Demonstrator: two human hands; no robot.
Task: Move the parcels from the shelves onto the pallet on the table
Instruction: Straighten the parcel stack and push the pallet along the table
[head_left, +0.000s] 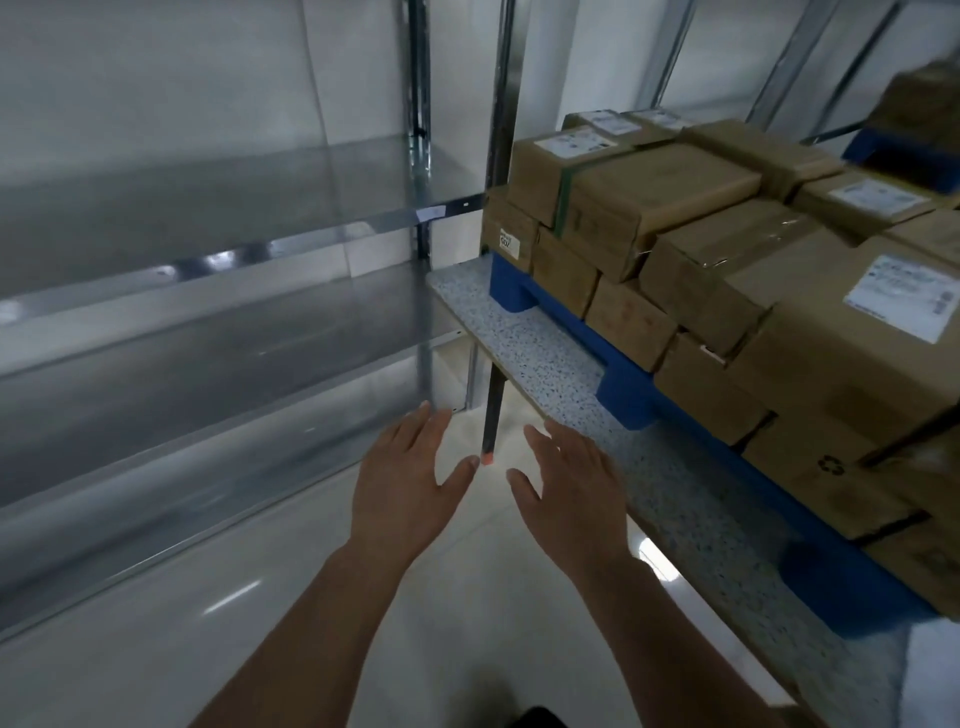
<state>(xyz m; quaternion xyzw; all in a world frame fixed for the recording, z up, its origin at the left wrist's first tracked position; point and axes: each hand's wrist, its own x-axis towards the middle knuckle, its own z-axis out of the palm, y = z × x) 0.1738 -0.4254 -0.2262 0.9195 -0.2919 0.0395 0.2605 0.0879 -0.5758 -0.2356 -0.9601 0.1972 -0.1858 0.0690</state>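
Observation:
Several brown cardboard parcels (660, 202) are stacked in layers on a blue pallet (626, 400), which lies on a speckled grey table (524, 338) at the right. Some parcels carry white labels. The metal shelves (218, 270) on the left hold no parcels in the part I see. My left hand (405, 483) and my right hand (571, 488) are stretched out side by side over the floor, palms down, fingers straight, holding nothing. My right hand hangs just beside the table's front edge.
A black table leg (492, 415) with an orange foot stands between my hands. Glossy white floor (260, 623) runs between shelves and table. Another blue pallet (904, 156) with a parcel sits at the far right. Metal uprights (503, 88) rise behind the table.

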